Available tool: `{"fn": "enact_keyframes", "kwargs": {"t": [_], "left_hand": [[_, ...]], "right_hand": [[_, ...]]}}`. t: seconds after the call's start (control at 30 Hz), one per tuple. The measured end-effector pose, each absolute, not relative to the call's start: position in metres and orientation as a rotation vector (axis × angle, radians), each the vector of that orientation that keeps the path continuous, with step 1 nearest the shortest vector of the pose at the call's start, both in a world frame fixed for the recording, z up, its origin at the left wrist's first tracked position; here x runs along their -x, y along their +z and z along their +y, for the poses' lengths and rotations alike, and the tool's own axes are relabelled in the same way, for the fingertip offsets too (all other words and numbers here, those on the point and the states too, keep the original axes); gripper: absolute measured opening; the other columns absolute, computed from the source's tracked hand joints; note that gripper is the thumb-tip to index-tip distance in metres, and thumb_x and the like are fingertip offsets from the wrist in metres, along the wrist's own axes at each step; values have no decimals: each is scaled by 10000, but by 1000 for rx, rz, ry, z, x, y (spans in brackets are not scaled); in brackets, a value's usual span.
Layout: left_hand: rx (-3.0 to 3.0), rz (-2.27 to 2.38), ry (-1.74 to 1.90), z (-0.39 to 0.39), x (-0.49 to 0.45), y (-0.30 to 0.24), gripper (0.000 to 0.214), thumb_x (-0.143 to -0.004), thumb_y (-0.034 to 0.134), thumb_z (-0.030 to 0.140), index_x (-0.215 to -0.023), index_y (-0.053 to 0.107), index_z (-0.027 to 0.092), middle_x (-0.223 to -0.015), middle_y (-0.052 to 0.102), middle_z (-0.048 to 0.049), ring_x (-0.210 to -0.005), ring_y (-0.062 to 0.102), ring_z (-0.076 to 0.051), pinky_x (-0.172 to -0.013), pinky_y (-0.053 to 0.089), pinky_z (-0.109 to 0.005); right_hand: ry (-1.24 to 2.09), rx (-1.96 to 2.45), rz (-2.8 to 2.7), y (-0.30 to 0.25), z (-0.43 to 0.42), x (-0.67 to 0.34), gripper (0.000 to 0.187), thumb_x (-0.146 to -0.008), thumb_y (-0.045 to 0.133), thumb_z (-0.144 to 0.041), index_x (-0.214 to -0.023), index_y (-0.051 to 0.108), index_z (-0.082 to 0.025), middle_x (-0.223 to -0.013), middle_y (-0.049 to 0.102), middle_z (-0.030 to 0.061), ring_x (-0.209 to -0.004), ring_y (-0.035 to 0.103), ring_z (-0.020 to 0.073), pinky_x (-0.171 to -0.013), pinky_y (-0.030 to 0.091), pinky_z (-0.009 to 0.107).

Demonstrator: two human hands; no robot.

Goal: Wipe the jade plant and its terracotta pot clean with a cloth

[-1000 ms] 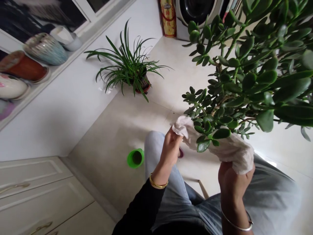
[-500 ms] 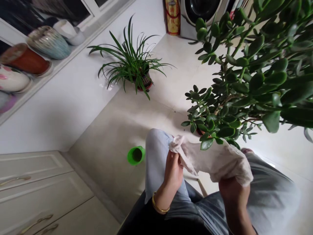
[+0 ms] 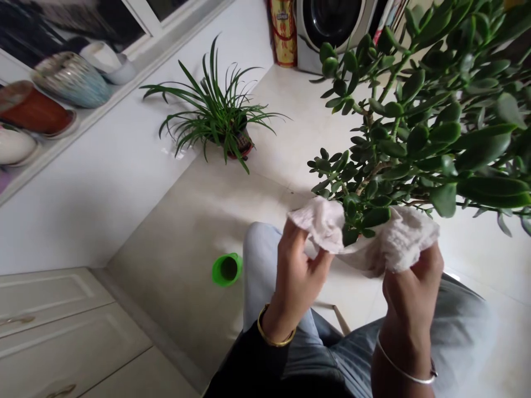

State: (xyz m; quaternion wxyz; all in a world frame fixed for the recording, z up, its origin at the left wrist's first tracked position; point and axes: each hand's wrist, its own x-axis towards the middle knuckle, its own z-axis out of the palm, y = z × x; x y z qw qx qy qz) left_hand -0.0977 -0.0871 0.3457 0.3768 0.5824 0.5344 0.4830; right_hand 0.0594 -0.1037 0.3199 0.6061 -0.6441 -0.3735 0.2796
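A pale, crumpled cloth (image 3: 409,237) stretches between my two hands, close to the lower leaves of a large jade plant (image 3: 398,143). My left hand (image 3: 301,276), with a gold bangle at the wrist, is closed on one bunched end. The other end is gripped by my right hand (image 3: 415,293), which wears a silver bangle. The cloth sags in the middle, and dark leaves overlap it there. The jade plant's pot is mostly hidden behind the leaves and cloth.
On the floor left of my knee stands a green cup (image 3: 227,270) with something dark inside. A long-leaved potted plant (image 3: 226,124) is by the wall. Several pots, one blue-glazed (image 3: 72,80), line the windowsill. Cabinets (image 3: 62,331) are at lower left, a washing machine (image 3: 332,25) at the back.
Both hands have risen and moved forward toward the jade plant's lower leaves, carrying the cloth. Its ends are now bunched over my fingers. The view has shifted slightly.
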Motion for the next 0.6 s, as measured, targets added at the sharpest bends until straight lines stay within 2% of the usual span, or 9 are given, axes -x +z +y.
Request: {"fn": "enact_keyframes", "kwargs": {"t": [0.07,0.13,0.23,0.43,0.5,0.6], "left_hand": [[-1607,1289,1130,-73,94,354,327,-932,677,180,-1253,686,245,-1318,719,-93,-1274,642,-256,-1108,492,-365],[-1672,1253,1034,-63,92,358,287,-926,676,166,-1206,702,222,-1231,747,-93,-1175,685,-248,-1010,534,-337],[-1757,1263,913,-56,88,361,222,-912,668,153,-1120,719,210,-1084,764,-73,-989,714,-224,-846,548,-307],[-1871,1341,786,-54,84,363,229,-866,600,30,-979,708,197,-932,728,-18,-782,636,-151,-694,472,-268],[-1883,1347,824,-55,84,363,202,-854,615,21,-934,698,187,-899,724,-8,-756,621,-134,-675,456,-255],[-1894,1360,917,-57,84,363,159,-841,660,25,-866,688,180,-842,720,1,-723,614,-117,-651,448,-235]], "right_hand": [[687,1481,-888,330,-92,-60,289,-747,787,-314,-995,727,-179,-912,734,38,-862,653,184,-810,525,315],[700,1528,-899,338,-85,-61,270,-683,818,-301,-903,724,-176,-778,702,11,-731,607,152,-642,485,252],[779,1590,-972,350,-77,-63,299,-627,826,-308,-881,738,-175,-691,675,-9,-607,554,126,-518,430,217],[944,1808,-1254,371,-70,-74,339,-677,702,-254,-1012,728,-214,-699,685,-24,-517,506,107,-493,423,226],[875,1868,-1335,374,-70,-76,264,-662,648,-225,-918,710,-220,-646,647,-34,-494,487,105,-485,403,232],[662,1911,-1358,372,-73,-78,48,-648,596,-195,-687,601,-222,-544,541,-43,-478,463,105,-480,376,239]]}}
